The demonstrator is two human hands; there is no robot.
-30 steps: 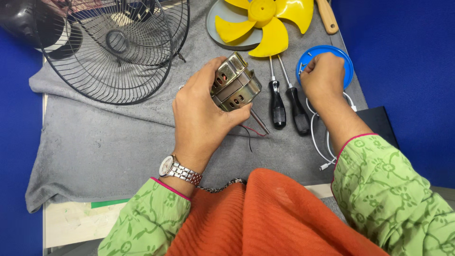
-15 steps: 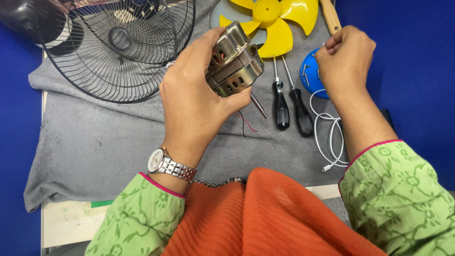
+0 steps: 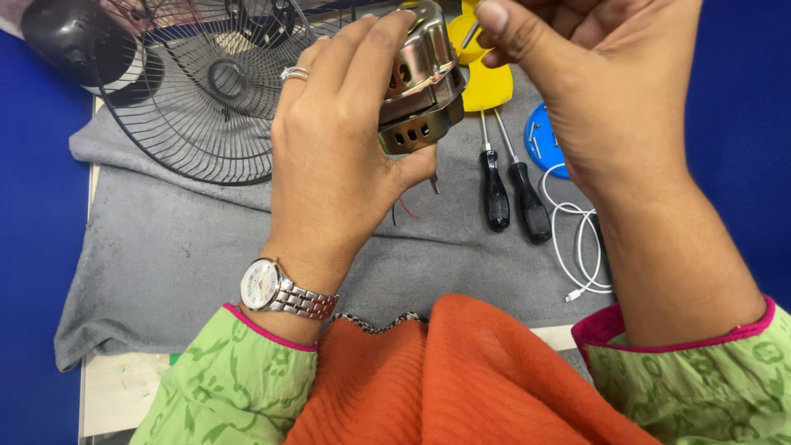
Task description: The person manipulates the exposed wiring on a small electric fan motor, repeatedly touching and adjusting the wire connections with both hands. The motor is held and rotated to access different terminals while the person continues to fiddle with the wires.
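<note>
While the motor housing (image 3: 416,78) has risen toward you off the grey cloth (image 3: 189,255) | your left hand (image 3: 338,156) grips it | your right hand (image 3: 577,91) now pinches a small screw (image 3: 470,35) at its top | screwdrivers (image 3: 511,194) lie untouched near the cloth's right edge.

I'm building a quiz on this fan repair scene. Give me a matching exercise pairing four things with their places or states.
Things:
1. silver vented metal motor housing
2. two black-handled screwdrivers
3. white coiled cable
4. black wire fan guard

Places:
A. lying side by side on the grey cloth
B. upper left on the cloth
C. gripped in the left hand
D. right of the screwdrivers

Pairs: 1-C, 2-A, 3-D, 4-B
</note>
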